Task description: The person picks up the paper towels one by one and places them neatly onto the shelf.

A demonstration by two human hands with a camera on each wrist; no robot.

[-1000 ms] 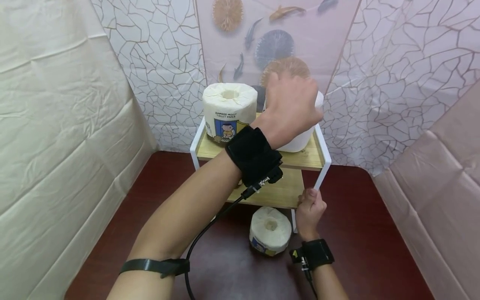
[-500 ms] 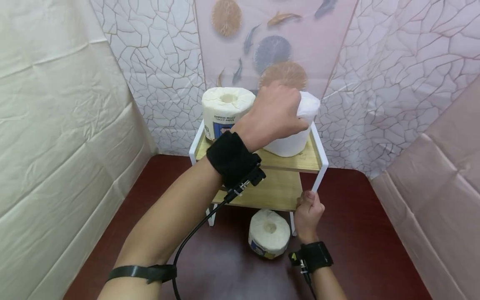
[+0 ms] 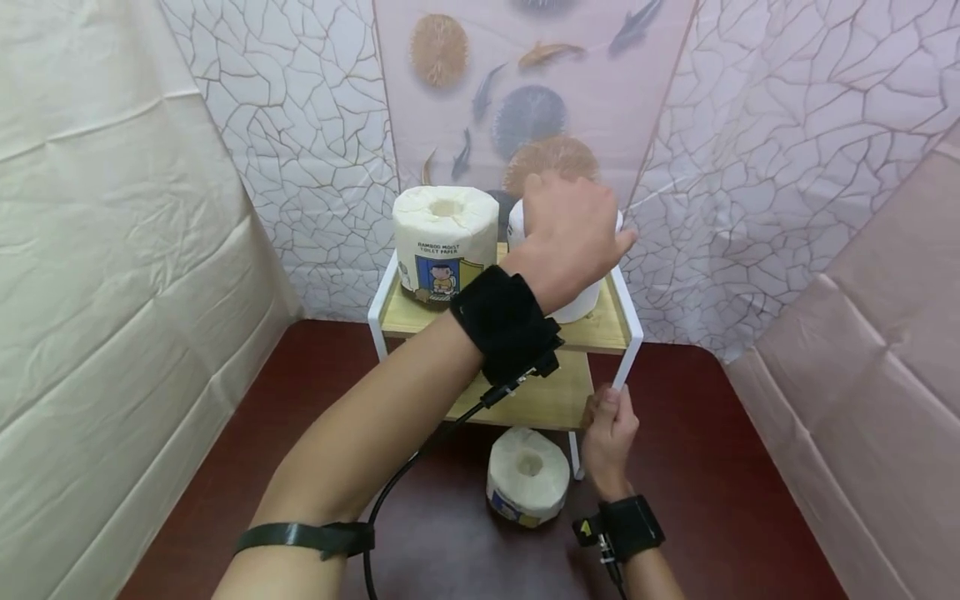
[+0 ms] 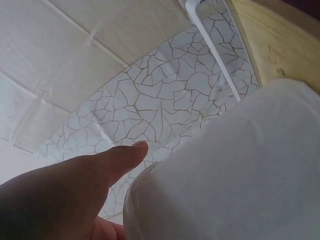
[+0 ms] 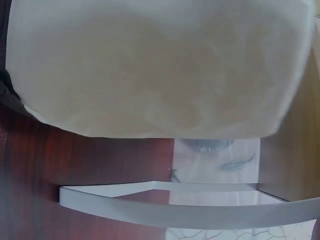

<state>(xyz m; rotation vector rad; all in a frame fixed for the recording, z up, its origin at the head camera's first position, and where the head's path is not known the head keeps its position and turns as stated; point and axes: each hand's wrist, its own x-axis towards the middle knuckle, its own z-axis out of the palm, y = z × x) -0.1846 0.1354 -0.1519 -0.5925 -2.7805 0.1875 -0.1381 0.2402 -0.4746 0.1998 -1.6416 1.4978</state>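
In the head view, my left hand [image 3: 573,237] lies over a white-wrapped toilet paper roll [image 3: 581,310] on the right of the shelf's top board. Its thumb sticks out straight. In the left wrist view that thumb [image 4: 125,157] points past the roll's edge, apart from the wrapper, and the other fingers are mostly hidden. My right hand [image 3: 611,437] grips the white right leg [image 3: 626,362] of the two-tier wooden shelf at the lower board. Left of my left hand stands another toilet paper roll [image 3: 442,250] with a cartoon print.
A third toilet paper roll [image 3: 527,479] stands on the dark red table [image 3: 720,467] in front of the shelf, close to my right wrist. It fills the top of the right wrist view. The lower board [image 3: 543,400] is partly behind my left forearm. Patterned cloth surrounds the table.
My left hand shifted left across the roll, then back to the right. My right hand keeps its grip on the shelf leg. The head view has tilted slightly up and to the right.
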